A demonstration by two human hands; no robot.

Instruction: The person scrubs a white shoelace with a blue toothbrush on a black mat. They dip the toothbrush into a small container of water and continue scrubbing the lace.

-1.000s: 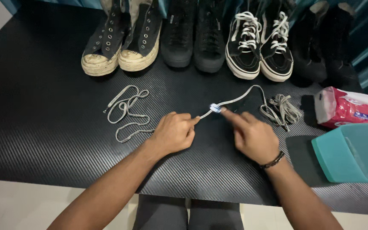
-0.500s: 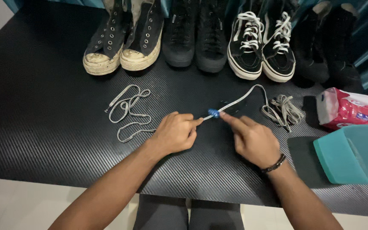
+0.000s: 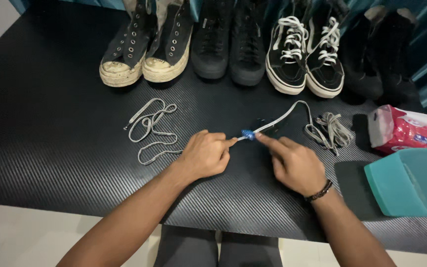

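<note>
A black, finely ribbed table fills the view, and along its far edge stands a row of shoes: a worn, unlaced pair of black high-tops with cream soles at the far left, a black pair beside them, a black pair with white laces next, and dark boots at the far right. At the near right lies a teal plastic lid, with a red and white tissue pack just beyond it. A loose grey shoelace lies coiled left of centre, apart from both hands. The working shoelace runs from the middle of the table out to a bunched heap near the right. Its tip, at centre, bears a small blue wrap, which looks like tape or a sleeve, though it is too small to tell which. The left hand is loosely curled, forefinger and thumb pinched narrowly at the tip; the right hand pinches the lace just right of the wrap. I judge the lace light, limp and a little slippery, best held close to the stiffer tip.
</note>
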